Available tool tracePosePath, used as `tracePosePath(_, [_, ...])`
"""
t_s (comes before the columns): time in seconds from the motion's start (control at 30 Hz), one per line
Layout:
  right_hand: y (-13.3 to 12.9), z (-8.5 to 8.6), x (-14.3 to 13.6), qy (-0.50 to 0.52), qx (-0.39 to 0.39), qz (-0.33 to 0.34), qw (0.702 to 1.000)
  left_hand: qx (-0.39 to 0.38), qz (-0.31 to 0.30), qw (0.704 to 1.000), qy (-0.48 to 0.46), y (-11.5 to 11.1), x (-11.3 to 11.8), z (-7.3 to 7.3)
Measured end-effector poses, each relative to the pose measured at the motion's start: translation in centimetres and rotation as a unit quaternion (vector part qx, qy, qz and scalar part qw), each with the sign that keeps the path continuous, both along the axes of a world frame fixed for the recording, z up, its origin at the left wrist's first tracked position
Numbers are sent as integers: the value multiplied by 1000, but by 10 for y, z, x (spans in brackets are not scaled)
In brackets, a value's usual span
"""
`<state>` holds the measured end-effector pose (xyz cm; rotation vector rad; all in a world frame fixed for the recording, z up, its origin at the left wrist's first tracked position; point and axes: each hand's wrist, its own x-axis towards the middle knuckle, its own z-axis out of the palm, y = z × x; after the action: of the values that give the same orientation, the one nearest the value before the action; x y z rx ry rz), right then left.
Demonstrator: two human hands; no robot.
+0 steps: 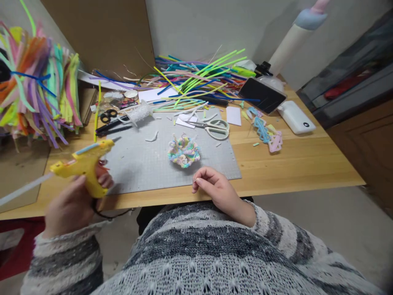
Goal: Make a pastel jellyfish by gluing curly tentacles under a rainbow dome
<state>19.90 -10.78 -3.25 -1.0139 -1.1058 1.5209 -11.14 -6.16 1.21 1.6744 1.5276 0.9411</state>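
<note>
My left hand (69,205) grips a yellow hot glue gun (89,168) by its handle, at the left edge of the mat. A glue stick (27,188) juts from the gun's rear, and its nozzle points right. At the front edge of the grey cutting mat (138,168), my right hand (213,186) pinches a tiny item too small to name between thumb and forefinger. Just beyond those fingers sits a pastel, ruffled, flower-like craft piece (184,151) of fuzzy stems. A short white bent stem (152,137) lies left of it.
Scissors (215,128) rest on the mat's right side. Piled pipe cleaners (196,78) run along the wall. A phone (262,95) leans on a stand near a white power bank (296,117). Bundled colourful stems (39,82) stand at left. Blue and pink pieces (262,130) lie right.
</note>
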Motion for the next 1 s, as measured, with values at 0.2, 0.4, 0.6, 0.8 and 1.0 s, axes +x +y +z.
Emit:
tracePosePath(0.2, [0, 4, -2, 36, 38, -8, 999, -172, -91, 925, -325, -35, 49, -18])
tracePosePath(0.4, [-5, 13, -7, 44, 46, 19, 998, -217, -107, 885, -398, -57, 73, -26])
tracePosePath(0.6, [-7, 19, -10, 48, 84, -6, 995, -208, -147, 883, -394, -52, 71, -38])
tracePosePath(0.8, [-7, 19, -9, 41, 89, -6, 995, -221, -131, 879, -403, -56, 73, -37])
tracePosePath(1.0, [-7, 20, -9, 22, 110, -7, 994, -235, -109, 876, -407, -56, 72, -37])
